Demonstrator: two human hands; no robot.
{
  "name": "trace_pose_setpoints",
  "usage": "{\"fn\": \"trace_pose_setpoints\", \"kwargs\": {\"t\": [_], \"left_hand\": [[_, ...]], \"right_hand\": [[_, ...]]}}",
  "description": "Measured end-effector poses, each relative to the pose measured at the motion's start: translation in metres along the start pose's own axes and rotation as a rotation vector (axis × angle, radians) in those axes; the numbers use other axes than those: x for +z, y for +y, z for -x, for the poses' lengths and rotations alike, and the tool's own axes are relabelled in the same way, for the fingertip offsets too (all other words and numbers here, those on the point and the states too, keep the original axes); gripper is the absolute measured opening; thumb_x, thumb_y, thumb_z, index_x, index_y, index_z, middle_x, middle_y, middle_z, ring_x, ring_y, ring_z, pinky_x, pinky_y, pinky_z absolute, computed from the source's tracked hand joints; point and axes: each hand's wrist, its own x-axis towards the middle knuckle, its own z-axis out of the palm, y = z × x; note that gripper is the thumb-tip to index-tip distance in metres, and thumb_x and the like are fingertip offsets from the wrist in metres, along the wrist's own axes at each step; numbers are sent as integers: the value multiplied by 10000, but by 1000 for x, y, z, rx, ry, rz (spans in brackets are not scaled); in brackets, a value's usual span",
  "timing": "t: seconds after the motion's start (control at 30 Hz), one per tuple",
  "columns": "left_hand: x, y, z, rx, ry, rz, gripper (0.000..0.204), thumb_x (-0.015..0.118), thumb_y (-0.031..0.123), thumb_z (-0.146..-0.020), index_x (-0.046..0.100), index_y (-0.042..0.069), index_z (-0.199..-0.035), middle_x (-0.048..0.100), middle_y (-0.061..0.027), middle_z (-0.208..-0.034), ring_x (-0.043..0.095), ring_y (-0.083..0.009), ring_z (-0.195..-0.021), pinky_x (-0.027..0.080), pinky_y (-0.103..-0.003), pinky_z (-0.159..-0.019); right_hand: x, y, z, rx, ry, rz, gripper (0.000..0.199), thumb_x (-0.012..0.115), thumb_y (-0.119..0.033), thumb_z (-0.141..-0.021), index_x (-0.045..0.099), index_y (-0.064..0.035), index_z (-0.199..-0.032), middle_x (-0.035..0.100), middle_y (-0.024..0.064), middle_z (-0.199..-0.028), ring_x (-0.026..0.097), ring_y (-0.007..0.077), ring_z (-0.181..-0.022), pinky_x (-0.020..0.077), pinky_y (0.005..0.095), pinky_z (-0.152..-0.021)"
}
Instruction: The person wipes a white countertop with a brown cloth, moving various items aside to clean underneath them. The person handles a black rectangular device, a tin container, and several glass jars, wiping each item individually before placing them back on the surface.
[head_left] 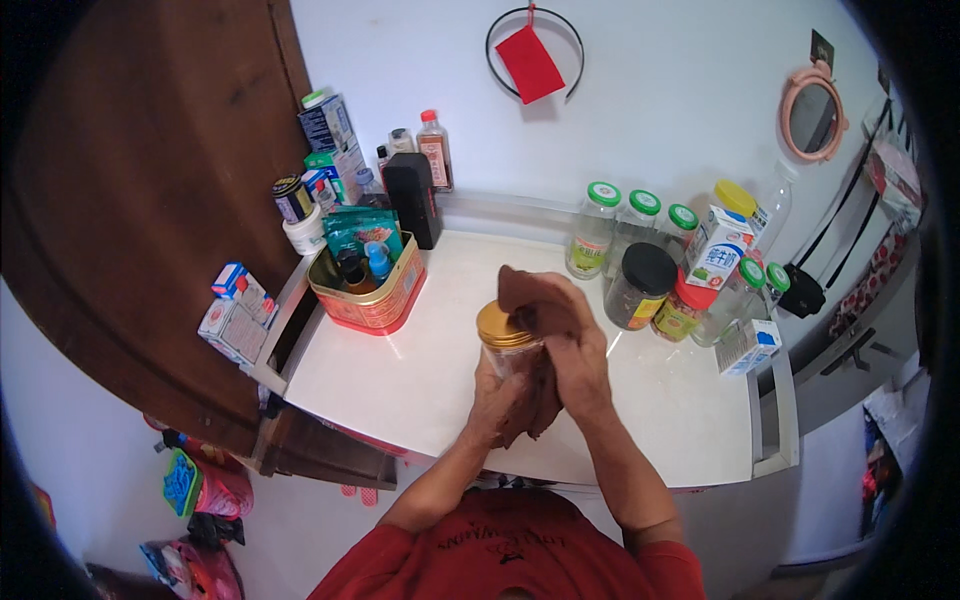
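Note:
I hold a clear jar with a gold lid (503, 330) above the white tabletop (420, 370). My left hand (497, 400) grips the jar's body from below. My right hand (580, 365) presses a brown cloth (538, 298) against the jar's side and over its lid. The cloth drapes down between both hands and hides most of the jar's body.
A red tin (372, 290) with small bottles and green packets stands at the left. Green-capped bottles (592, 228), a black-lidded jar (640, 286), a red-lidded jar (682, 308) and cartons (718, 246) crowd the right back. A dark wooden door (150, 200) stands at the left.

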Motion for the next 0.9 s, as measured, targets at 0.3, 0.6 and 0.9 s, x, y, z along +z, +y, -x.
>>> {"fn": "trace_pose_setpoints", "kwargs": {"t": [0.3,0.6,0.9], "left_hand": [[10,14,3,20,163,42,881,648,648,-746,440,3,-1309,546,-117,-1213,544,-221,-1123,469,-345,-952],[-1,2,6,134,25,19,962,675,561,-734,278,35,-1435,467,-128,-1330,469,-293,-1234,385,-426,-1043],[-19,-7,7,361,49,-296,726,525,459,-898,299,13,-1425,435,-137,-1372,443,-273,-1266,334,-393,-1084]], "right_hand": [[17,19,50,-310,64,832,602,596,-30,-810,403,32,-1377,426,257,-1321,473,414,-1182,398,433,-1003],[7,5,20,86,35,301,417,519,-224,-927,489,52,-1239,540,208,-1149,551,295,-1019,436,375,-883],[1,22,20,618,83,-413,475,406,-363,-989,561,42,-1183,600,94,-1095,540,156,-1013,430,294,-901]]}}
